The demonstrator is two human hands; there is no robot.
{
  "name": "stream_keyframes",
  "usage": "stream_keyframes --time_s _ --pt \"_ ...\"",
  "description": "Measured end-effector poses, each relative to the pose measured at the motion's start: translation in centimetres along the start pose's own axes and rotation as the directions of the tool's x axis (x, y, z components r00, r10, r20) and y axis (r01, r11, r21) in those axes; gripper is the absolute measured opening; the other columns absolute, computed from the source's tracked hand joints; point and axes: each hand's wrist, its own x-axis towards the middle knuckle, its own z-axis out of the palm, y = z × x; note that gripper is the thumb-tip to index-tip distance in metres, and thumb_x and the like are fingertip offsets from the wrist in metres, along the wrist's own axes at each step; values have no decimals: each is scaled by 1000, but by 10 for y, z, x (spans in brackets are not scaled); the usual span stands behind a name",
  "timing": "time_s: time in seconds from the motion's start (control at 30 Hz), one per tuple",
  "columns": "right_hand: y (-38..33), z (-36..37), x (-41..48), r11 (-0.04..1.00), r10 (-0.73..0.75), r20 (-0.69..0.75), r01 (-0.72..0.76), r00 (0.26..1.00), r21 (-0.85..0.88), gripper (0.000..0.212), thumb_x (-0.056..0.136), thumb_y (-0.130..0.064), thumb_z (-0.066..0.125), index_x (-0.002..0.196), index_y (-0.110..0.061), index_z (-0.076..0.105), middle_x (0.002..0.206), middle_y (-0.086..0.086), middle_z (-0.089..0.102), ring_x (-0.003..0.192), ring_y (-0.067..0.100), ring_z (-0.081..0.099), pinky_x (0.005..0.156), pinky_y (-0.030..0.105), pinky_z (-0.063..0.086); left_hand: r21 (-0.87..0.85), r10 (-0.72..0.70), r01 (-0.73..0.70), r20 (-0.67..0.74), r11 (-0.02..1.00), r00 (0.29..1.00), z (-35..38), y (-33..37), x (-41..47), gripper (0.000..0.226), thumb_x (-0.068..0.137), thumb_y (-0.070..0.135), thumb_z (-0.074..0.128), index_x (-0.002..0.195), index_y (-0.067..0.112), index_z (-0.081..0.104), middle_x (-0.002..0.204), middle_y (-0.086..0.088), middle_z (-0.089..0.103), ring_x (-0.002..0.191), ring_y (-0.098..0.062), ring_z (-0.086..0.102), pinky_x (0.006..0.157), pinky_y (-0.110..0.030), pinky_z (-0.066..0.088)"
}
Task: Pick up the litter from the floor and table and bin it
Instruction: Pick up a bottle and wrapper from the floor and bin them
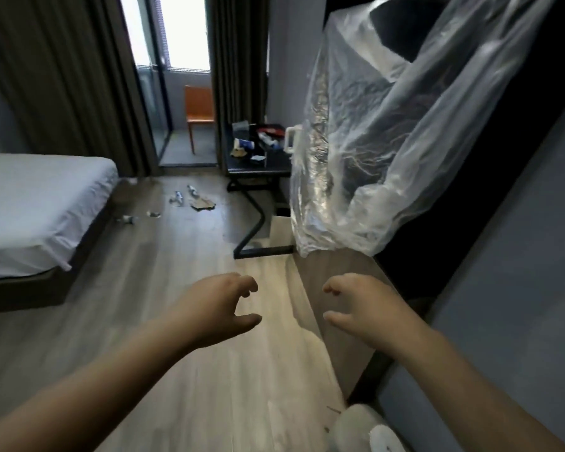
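A person's left hand (222, 308) and right hand (359, 308) reach forward over the wooden floor (163, 288), both empty, fingers loosely curled and thumbs spread. The floor litter (203, 202) lies well ahead, scattered between the bed (40, 203) and the table (258, 169), which carries more clutter. The job appears to be at its approach stage: the next move calls for walking up and stooping. A flat cardboard scrap lies with its long axis roughly across the view; the smaller pieces are too small to read. A clear plastic bag (388, 141) hangs at right.
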Motion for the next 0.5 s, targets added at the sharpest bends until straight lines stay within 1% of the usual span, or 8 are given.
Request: stream_keyframes --time_s 0.1,0.2,0.37,0.5 --pt "-5 2 55 994 -113 2 113 994 6 40 83 -39 63 121 -30 58 121 -9 59 111 10 55 91 27 45 21 -102 103 -55 994 993 -9 -24 19 47 85 52 58 126 31 50 122 15 58 108 -7 56 85 -23 45" --pt "-6 -1 107 977 -211 -2 211 977 10 41 84 -39 62 124 -31 57 122 -11 58 112 9 54 91 27 46 15 -182 184 -92 983 979 -17 -44 40 46 86 51 58 126 30 50 121 13 58 108 -7 55 85 -21 43" --pt "-1 -4 173 947 -320 31 320 947 10 43 86 -40 61 127 -30 55 124 -12 57 115 8 52 93 26 44 2 -299 301 -105 954 948 -20 -67 71 46 86 52 58 125 30 50 120 12 58 105 -8 57 86 -24 46" --pt "-3 2 219 933 -361 68 360 930 20 43 85 -41 61 126 -30 55 123 -12 57 114 8 52 91 28 46 -6 -356 357 -86 934 930 -18 -91 93 47 85 53 58 125 31 50 120 12 58 105 -7 57 87 -23 46"
